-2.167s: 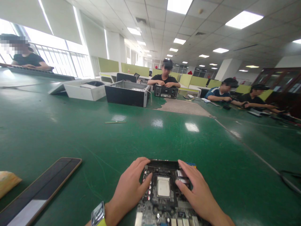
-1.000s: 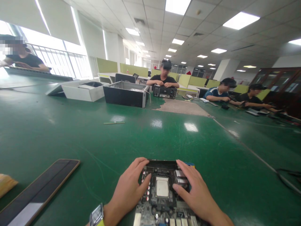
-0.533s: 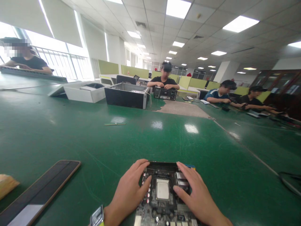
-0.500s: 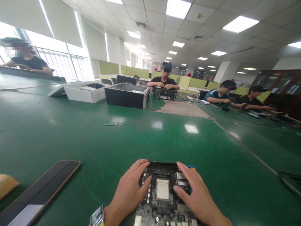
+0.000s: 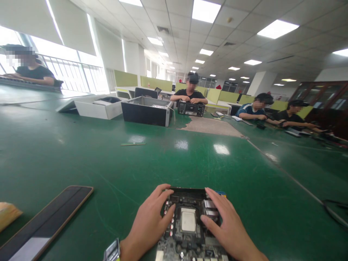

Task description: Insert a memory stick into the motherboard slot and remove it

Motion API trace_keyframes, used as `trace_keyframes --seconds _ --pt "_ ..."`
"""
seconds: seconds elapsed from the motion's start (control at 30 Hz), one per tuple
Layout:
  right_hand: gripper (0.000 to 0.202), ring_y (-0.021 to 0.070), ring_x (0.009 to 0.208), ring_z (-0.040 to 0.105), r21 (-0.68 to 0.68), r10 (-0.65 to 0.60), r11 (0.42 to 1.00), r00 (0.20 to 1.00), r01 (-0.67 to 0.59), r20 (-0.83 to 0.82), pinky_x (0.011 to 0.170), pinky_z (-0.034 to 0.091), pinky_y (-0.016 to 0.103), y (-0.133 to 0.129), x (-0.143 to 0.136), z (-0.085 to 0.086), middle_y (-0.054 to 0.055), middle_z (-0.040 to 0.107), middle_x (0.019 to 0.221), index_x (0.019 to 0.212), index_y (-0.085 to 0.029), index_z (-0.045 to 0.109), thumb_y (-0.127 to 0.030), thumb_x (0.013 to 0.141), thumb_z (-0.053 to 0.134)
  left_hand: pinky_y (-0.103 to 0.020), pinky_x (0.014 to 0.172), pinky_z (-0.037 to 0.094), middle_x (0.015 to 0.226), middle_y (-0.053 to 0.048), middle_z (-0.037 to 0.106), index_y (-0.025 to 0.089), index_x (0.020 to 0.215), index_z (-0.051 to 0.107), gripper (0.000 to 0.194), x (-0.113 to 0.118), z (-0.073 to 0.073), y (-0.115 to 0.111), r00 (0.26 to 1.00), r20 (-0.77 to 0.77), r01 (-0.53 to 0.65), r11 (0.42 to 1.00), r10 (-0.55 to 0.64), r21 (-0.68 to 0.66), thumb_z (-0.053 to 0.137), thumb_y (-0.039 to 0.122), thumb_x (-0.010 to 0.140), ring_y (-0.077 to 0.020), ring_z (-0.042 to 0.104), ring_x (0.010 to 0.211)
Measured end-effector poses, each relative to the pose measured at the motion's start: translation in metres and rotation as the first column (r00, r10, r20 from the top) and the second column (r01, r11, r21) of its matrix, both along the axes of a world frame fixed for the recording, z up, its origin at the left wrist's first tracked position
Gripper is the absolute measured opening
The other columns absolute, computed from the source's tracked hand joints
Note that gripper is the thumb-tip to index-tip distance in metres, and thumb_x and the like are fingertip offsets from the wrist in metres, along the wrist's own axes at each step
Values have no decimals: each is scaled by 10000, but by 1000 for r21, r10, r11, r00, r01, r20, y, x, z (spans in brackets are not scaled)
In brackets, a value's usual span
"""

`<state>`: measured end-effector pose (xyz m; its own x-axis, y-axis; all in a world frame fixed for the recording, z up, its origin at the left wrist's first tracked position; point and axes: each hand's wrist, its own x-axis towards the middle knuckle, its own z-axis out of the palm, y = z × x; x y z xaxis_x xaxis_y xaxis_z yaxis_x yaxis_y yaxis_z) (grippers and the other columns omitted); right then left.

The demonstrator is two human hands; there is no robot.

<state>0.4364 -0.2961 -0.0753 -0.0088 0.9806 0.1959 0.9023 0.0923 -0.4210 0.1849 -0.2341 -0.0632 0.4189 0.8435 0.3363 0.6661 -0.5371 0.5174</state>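
The table (image 5: 108,166) is a broad, glossy green surface, scratched, with a rough-edged greyish patch on its far side. On it stand an open, box-shaped metal case (image 5: 145,114) with a dark side and an open white box (image 5: 98,109). The phone (image 5: 49,221), a flat slab, shines like glass. The motherboard (image 5: 187,241), rectangular and crowded with small parts, is at the table's near side, between the person's hands; a pale, smooth, squarish metal plate (image 5: 188,220) sits in its black frame.

The left hand (image 5: 152,214) and right hand (image 5: 228,221) arch over opposite sides of it, palms down, fingertips at its far corners, thumbs turned inward; whether they clamp it, I cannot tell.

Counted: four other people, one phone, one motherboard, one wristwatch (image 5: 112,251), one thin strip (image 5: 133,144).
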Motion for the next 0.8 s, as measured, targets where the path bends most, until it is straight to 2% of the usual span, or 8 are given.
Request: trace_keyframes --seconds 0.53,0.8 --pt "646 273 1316 363 -8 2 1000 1000 -2 -1 1102 256 514 1 1 -4 36 405 1438 1400 -275 364 -557 833 491 -374 944 482 1266 -64 519 233 1083 573 261 0 1 1 1000 19 -2 1000 3 -5 490 258 837 -219 561 1107" --pt "654 266 1325 345 -22 -2 1000 1000 2 -6 1111 239 502 1 -1 1 36 396 1443 1406 -269 352 -566 837 480 -369 881 488 1188 -58 535 217 914 527 96 1 5 0 998 57 -27 1000 28 -7 488 239 829 -212 559 1049"
